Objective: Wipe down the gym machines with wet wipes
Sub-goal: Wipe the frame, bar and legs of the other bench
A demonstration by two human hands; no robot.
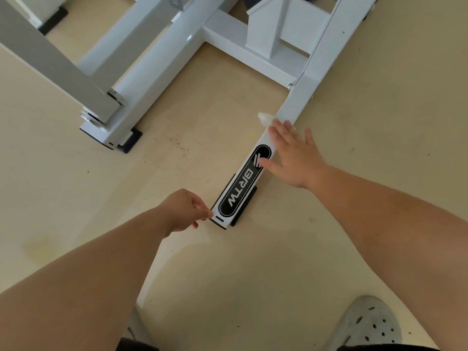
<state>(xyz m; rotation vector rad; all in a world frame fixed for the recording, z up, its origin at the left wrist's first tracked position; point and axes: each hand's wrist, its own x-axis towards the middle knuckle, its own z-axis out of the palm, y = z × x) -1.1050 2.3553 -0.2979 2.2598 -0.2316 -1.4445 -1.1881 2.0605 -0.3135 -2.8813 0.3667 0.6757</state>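
Wipe (264, 117) down on the white base rail (304, 97) of the machine, right at floor (202, 110) level, with only a crumpled corner peeking out past my fingertips. My right grip (296, 158) lies open and flat on top of it, fingers straight and spread, thumb on the black oval label (243, 183). A flat palm, I reckon, lets me press the wipe along the rail's top face. My left grip (183, 211) is curled at the near end of the same rail, fingertips against its corner, probably to steady me while I lean in. I cannot tell whether those fingers pinch anything. Count it up: one wipe, one label, two hands both on this one rail, one grey shoe (372, 323) down in the corner. Most of the rail beyond my fingertips looks left to cover.
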